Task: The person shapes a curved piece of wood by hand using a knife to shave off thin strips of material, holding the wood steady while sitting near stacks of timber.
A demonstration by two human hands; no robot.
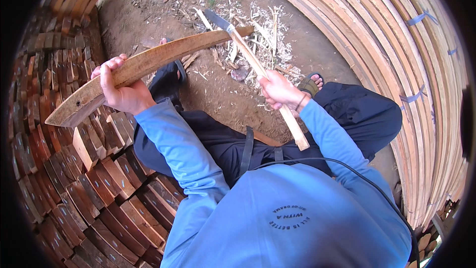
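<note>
I judge my left hand (124, 92), clenched around the curved plank (144, 67), must hold steady while my right hand (280, 92), gripping the adze (248, 54), strikes shallow.

Blue sleeves (173, 134), tan plank (144, 64), pale handle (267, 84), prob. grey blade (216, 19), reddish-brown blocks (74, 178).

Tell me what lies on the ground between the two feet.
In the head view, wood shavings and chips litter bare dirt between the left foot and right foot.
</note>
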